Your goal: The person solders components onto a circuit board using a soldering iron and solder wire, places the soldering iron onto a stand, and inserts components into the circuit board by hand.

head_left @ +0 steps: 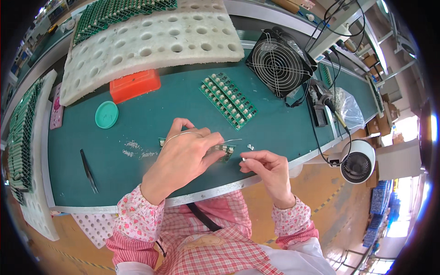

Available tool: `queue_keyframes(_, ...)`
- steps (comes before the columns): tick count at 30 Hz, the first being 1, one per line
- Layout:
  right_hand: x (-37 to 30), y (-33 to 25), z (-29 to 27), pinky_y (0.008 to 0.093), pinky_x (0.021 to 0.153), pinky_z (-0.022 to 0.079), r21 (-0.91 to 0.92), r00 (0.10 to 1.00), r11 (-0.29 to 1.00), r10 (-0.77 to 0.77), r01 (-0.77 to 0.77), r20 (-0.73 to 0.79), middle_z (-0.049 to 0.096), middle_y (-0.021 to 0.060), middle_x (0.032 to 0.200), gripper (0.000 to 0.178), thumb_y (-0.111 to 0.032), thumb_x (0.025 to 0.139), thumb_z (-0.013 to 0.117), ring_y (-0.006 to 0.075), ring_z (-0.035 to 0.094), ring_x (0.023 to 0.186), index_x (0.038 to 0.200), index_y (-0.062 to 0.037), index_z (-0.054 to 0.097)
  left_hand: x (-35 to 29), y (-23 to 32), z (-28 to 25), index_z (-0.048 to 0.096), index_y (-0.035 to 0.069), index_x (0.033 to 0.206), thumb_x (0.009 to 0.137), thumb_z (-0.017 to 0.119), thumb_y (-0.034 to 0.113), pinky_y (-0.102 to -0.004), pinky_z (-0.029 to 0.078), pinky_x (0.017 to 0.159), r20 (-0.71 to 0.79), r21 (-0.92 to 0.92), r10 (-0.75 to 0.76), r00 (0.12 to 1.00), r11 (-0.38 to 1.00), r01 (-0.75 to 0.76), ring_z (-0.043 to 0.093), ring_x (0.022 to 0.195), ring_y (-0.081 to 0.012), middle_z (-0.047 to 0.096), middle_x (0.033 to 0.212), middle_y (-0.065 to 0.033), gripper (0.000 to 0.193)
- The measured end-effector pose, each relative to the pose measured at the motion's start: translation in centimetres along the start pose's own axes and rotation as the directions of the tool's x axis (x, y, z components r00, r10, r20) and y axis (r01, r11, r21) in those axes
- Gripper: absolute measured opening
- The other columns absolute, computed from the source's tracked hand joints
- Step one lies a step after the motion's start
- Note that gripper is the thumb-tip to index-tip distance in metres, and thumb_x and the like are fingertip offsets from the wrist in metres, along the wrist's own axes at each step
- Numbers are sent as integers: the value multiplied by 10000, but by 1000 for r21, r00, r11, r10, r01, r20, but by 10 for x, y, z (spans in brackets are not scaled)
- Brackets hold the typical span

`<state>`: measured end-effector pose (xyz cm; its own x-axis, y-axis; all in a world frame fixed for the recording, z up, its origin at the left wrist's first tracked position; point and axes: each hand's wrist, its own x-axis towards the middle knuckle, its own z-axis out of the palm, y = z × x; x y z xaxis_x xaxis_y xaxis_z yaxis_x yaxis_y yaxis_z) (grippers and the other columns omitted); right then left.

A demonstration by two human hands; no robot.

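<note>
My left hand (185, 149) lies over a narrow green circuit board (228, 149), which it mostly hides. A thin silvery solder wire (233, 140) loops over the back of that hand and pokes out past its closed fingers. Thumb and fingertip rest against the board. To the right, my right hand (270, 169) pinches a small white connector (244, 159) between thumb and forefinger, just off the board's end. Loose small white parts (250, 147) lie on the green mat beyond it. Farther back sits a panel of circuit boards (229, 100) with rows of white connectors.
Tweezers (88, 170), clear bits (133, 145), a teal lid (106, 114) and a red box (135, 85) occupy the left side. White foam (156, 50) carrying boards stands behind. A black fan (279, 62), a soldering iron (337, 112) and a white fan (357, 161) are at right.
</note>
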<state>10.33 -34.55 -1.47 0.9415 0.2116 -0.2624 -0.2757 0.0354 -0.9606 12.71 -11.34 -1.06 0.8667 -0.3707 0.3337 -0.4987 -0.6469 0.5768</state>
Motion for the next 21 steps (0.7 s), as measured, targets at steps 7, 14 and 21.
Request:
queue_keyframes(7, 24, -3, -1, 273, 814, 560, -298, 949, 902, -289, 314, 125, 684, 98, 1017, 119, -13, 879, 716, 146, 671, 938, 995, 15, 720, -1, 1, -5, 722, 113, 966, 841, 751, 229, -387, 392, 938, 62, -50, 7, 998, 999, -4, 627, 707, -219, 656, 733, -46, 173)
queue_keyframes(14, 33, -17, 0, 289, 824, 563, -421, 979, 885, -156, 198, 131, 727, 100, 955, 108, -24, 875, 724, 155, 706, 895, 971, 25, 715, -3, -4, -2, 712, 104, 962, 863, 724, 224, -396, 386, 945, 58, -41, 49, 997, 998, -47, 627, 725, -225, 659, 761, -53, 157)
queue_keyframes(21, 33, -29, 2, 291, 818, 563, -597, 951, 741, -213, 307, 224, 735, 96, 925, 125, -27, 858, 747, 150, 709, 858, 961, 33, 707, -3, -5, -2, 706, 115, 936, 874, 709, 230, -396, 384, 943, 57, -45, 52, 997, 998, -49, 623, 723, -220, 653, 755, -41, 131)
